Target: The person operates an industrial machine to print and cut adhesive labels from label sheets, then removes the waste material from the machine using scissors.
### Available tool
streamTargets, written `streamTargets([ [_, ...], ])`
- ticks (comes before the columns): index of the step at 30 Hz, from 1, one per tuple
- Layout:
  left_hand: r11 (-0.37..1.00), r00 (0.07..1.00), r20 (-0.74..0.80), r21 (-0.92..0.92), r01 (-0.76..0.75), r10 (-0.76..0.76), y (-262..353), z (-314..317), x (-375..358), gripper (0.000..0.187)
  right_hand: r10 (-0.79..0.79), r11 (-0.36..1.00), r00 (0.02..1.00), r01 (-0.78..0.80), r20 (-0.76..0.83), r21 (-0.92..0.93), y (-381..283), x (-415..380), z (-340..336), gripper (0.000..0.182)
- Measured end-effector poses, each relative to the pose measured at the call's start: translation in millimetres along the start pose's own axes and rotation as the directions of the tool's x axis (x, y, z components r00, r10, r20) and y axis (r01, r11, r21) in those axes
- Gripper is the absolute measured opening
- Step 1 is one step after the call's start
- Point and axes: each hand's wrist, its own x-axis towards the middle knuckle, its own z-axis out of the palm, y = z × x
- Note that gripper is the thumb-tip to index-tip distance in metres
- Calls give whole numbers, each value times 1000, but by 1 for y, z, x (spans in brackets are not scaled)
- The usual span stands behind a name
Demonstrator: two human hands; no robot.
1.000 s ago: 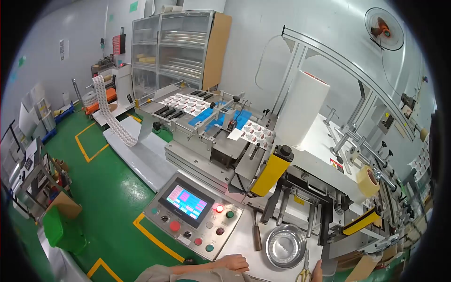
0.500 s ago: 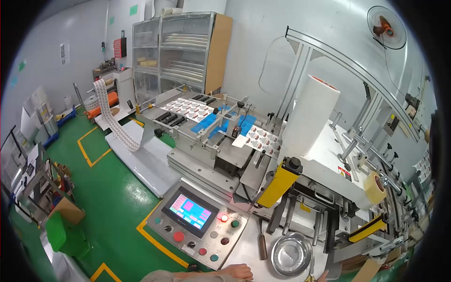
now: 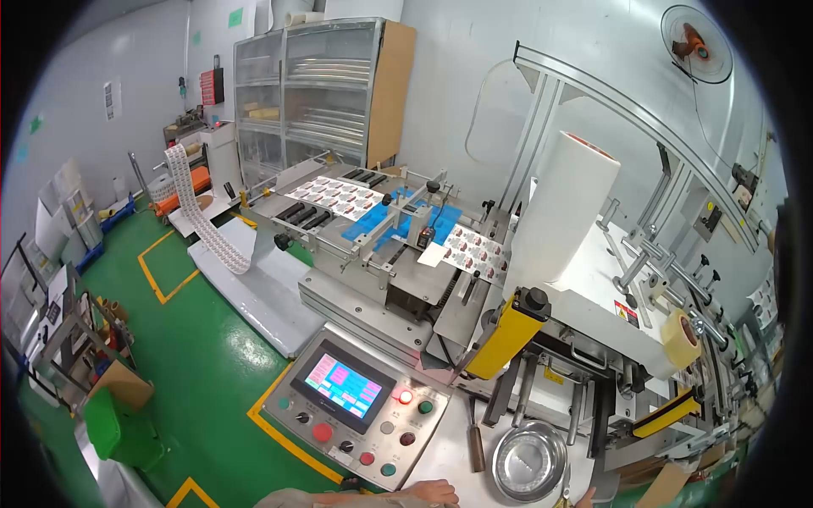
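Observation:
My left hand (image 3: 434,493) rests at the bottom edge on the white tabletop, just below the control panel (image 3: 360,406). Its fingers look loosely curled, with nothing visible in them. Of my right hand (image 3: 586,499), only a small part shows at the bottom edge, and its fingers are mostly hidden. Close to it lie scissors (image 3: 566,491), partly cut off by the frame. Between the hands stands a round metal bowl (image 3: 529,461). A tool with a brown handle (image 3: 476,449) lies left of the bowl. The panel's screen (image 3: 343,385) is lit, beside a glowing red light (image 3: 406,396).
Behind the panel, a machine carries a printed label sheet (image 3: 334,196) past a blue sheet (image 3: 364,224). At right rise a large white roll (image 3: 567,207) and a yellow guard (image 3: 506,334). A green bin (image 3: 123,432) stands on the floor at left.
The camera view has shifted very slightly. Both hands and the things on the tabletop stay essentially in place.

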Motion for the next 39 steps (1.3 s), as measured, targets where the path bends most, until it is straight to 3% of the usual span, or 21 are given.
streamTargets([
  [6,956,985,162,-292,-15,65,-84,70,-57,32,-25,1000,1000,25,-6,-3,3,-1,-6,53],
  [9,976,998,58,-215,33,-21,-90,96,-66,30,-37,999,999,37,-4,-1,4,-2,-7,52],
  [11,915,966,85,-310,258,-243,-71,93,-59,23,-46,999,999,46,-7,-3,5,-2,-9,51],
  [14,718,827,162,-427,550,-538,-45,69,-38,13,-67,998,998,67,-9,2,10,-3,-11,49],
  [15,994,993,-54,37,-105,107,-48,47,-29,10,-76,997,997,76,-4,4,12,-5,-11,49],
  [16,993,993,-54,39,-107,109,-34,34,-23,10,-89,996,996,89,-5,7,14,-5,-13,48],
  [17,958,989,-89,-273,88,-116,-8,24,-16,11,-110,994,994,110,0,16,22,-6,-15,48],
  [18,790,941,-52,-559,251,-335,6,14,-9,12,-139,989,990,138,15,50,44,3,-22,47],
  [19,997,998,4,-43,70,-70,1,-1,-4,12,221,973,962,-228,159,22,39,18,-26,49],
  [21,998,999,-1,-36,53,-53,-14,14,-10,10,115,993,992,-115,53,-9,37,17,-22,49],
  [25,999,997,-70,-31,41,-43,7,1,0,9,104,995,994,-104,35,1,24,9,-14,49],
  [26,974,995,96,-225,37,-16,-4,-6,2,9,102,995,994,-102,33,3,22,7,-13,50],
  [28,992,996,-20,-93,87,-89,12,-6,2,15,97,995,995,-98,30,6,18,5,-11,50],
  [29,997,997,-80,-79,-25,19,2,1,-3,14,96,995,995,-96,28,5,15,2,-10,50],
  [30,997,997,-79,-79,-27,21,-15,20,-14,14,94,996,995,-94,28,6,14,1,-8,50],
  [32,992,993,-105,116,-42,54,-41,51,-31,11,91,996,996,-91,22,8,13,1,-6,50],
  [33,993,999,29,113,34,-38,-11,13,-13,10,91,996,996,-91,21,10,11,1,-5,50],
  [34,998,995,-74,8,67,-66,-32,39,-26,11,90,996,996,-90,21,8,9,1,-3,51],
  [39,999,997,-67,24,44,-42,8,-2,-1,13,89,996,996,-89,16,4,3,-1,-6,51],
])
